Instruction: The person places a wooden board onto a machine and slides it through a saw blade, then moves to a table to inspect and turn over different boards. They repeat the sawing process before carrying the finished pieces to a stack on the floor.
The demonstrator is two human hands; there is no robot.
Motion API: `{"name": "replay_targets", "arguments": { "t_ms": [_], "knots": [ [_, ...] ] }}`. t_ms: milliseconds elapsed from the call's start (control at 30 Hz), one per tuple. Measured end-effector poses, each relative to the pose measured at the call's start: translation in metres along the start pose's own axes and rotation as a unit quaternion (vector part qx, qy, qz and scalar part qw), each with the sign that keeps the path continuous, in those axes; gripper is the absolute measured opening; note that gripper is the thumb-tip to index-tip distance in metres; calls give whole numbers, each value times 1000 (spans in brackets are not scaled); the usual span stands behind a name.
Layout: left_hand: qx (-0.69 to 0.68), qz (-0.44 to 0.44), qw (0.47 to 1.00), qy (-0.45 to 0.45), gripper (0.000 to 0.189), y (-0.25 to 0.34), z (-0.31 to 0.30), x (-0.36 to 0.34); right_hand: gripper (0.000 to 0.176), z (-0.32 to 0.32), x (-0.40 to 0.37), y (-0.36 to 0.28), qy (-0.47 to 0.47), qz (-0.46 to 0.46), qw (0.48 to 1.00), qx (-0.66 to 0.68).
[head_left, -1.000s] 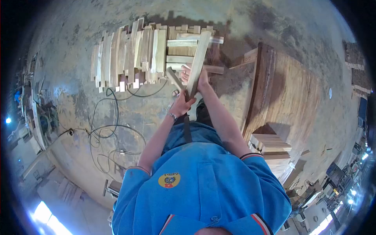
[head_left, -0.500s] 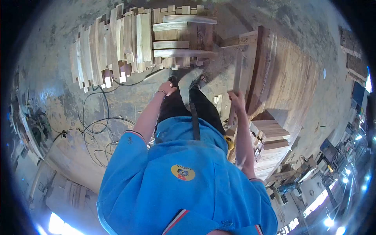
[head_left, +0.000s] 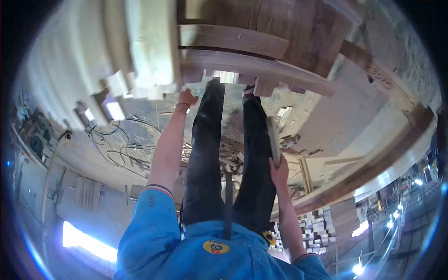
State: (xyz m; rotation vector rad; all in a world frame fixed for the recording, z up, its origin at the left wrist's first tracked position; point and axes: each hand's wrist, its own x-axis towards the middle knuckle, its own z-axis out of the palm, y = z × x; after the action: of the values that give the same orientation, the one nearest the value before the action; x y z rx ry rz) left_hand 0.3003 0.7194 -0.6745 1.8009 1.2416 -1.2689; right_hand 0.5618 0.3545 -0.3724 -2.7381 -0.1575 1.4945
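Observation:
My right hand (head_left: 279,173) grips the near end of a narrow wooden board (head_left: 273,140), which points away from me along my right leg. My left hand (head_left: 188,98), with a band at the wrist, is at the near edge of a large stack of boards, its thumb apart from the fingers and nothing seen in it. Pale upright-looking planks (head_left: 151,42) make up the left part of this stack. Across its right part lie darker boards (head_left: 242,39) and a long crosswise board (head_left: 261,67).
A thick wooden beam (head_left: 373,163) curves along the right side, joined by a marked board (head_left: 385,79). Cables (head_left: 123,149) coil on the floor at left. Wood offcuts (head_left: 231,163) lie between my legs, and a pile of stacked blocks (head_left: 315,228) is at lower right.
My view has tilted and come much closer to the board stack. My left hand has reached forward to its edge; the board in my right hand has swung in beside my leg.

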Motion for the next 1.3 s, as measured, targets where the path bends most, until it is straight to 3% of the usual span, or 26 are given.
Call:
{"name": "replay_targets", "arguments": {
  "t_ms": [67,200,300,333,400,600,700,833,900,1000,1133,1167,1200,1267,1300],
  "knots": [
    [81,22,996,39,79,-19,23,61,55,-3,7,2,-13,25,999,34],
    [108,-3,992,60,76,-42,34,148,53,-25,31,-3,30,60,998,7],
    [114,-12,992,59,75,-41,45,197,51,-46,46,-20,40,133,984,110],
    [115,-13,992,60,74,-39,47,211,51,-47,51,-19,49,117,989,72],
    [118,-14,991,56,73,-36,48,224,49,-51,56,-16,62,93,994,-4],
    [124,-8,991,50,69,-28,58,260,47,-57,67,-34,105,22,994,17],
    [124,0,991,44,68,-35,67,261,47,-60,68,-53,111,69,991,19],
    [122,30,991,46,65,-35,67,255,47,-54,71,-39,125,14,992,-4],
    [114,51,991,42,64,-40,70,232,47,-59,66,-34,127,-30,990,-56],
    [84,115,989,46,63,-53,60,152,47,-63,46,-55,133,61,989,37],
    [44,210,975,58,61,-68,36,-26,44,-61,35,-37,196,8,980,22],
    [18,170,985,11,72,-58,19,-74,42,-60,36,-30,229,-10,971,63],
    [35,278,924,260,87,-81,61,-96,40,-56,35,-23,260,-25,959,106],
    [-54,128,987,86,42,-6,-78,-237,35,-81,10,-35,274,-51,941,194],
    [-51,218,965,135,44,2,-116,-285,34,-88,5,-25,245,-59,920,301]
  ]
}}
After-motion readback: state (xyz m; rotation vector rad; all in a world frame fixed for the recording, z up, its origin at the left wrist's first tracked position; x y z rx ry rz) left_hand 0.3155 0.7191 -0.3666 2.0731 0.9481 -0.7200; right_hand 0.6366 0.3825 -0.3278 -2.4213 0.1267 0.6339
